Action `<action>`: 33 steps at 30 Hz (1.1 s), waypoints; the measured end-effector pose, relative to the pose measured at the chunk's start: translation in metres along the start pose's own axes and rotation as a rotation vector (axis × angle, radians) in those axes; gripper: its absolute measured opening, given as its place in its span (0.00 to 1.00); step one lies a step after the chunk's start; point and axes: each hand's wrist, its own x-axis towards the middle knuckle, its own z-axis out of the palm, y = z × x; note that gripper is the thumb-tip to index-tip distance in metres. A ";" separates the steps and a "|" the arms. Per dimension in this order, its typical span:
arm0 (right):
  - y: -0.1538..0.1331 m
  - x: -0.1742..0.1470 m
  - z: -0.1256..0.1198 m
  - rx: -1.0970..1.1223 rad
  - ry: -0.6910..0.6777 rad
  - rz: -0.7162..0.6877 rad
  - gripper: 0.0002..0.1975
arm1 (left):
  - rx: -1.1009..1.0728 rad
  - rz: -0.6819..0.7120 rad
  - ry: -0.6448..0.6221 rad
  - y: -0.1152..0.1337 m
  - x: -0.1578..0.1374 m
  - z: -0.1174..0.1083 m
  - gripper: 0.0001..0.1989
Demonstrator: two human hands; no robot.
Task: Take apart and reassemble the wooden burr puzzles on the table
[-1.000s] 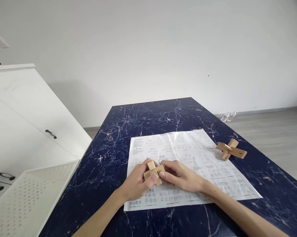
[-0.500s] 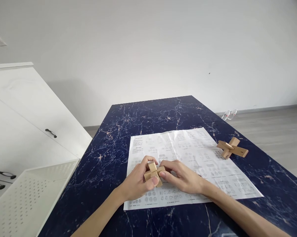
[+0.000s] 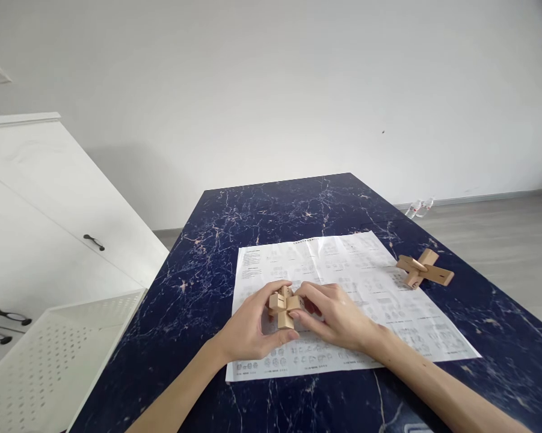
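Between my two hands, over the lower part of a printed instruction sheet (image 3: 343, 264), is a light wooden burr puzzle (image 3: 285, 319) made of interlocking square bars. My left hand (image 3: 255, 325) curls around its left side, forefinger at the far end and thumb at the near end. On the right side, my right hand (image 3: 336, 316) pinches a bar with thumb and fingers. Some of the puzzle's far side is hidden by fingers. Farther right, a second wooden puzzle (image 3: 418, 273) of crossed flat pieces rests partly on the sheet's right edge.
The sheet lies on a dark blue marbled table (image 3: 271, 210). A white cabinet (image 3: 63, 198) with black handles stands at the left, beside a white perforated panel (image 3: 49, 355). Clear plastic bottles (image 3: 419, 208) show past the table's right edge. A pale wall rises behind.
The wooden puzzle in my hands has been turned, so different bar ends face up. My left thumb has shifted off its top to the near end. The second puzzle stays put.
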 end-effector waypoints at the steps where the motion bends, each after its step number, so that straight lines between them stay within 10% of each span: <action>1: -0.001 0.000 -0.001 0.019 -0.014 0.036 0.13 | -0.031 -0.004 0.004 -0.001 0.000 0.000 0.36; 10: 0.000 0.002 0.001 0.023 -0.080 0.078 0.09 | -0.224 0.116 0.046 -0.002 0.003 -0.004 0.34; 23: 0.009 0.001 0.009 -0.375 0.164 -0.139 0.14 | -0.255 -0.146 0.090 0.008 0.005 0.008 0.32; 33: 0.000 -0.001 -0.003 0.130 -0.119 0.066 0.15 | -0.107 -0.034 0.296 0.010 0.001 0.003 0.28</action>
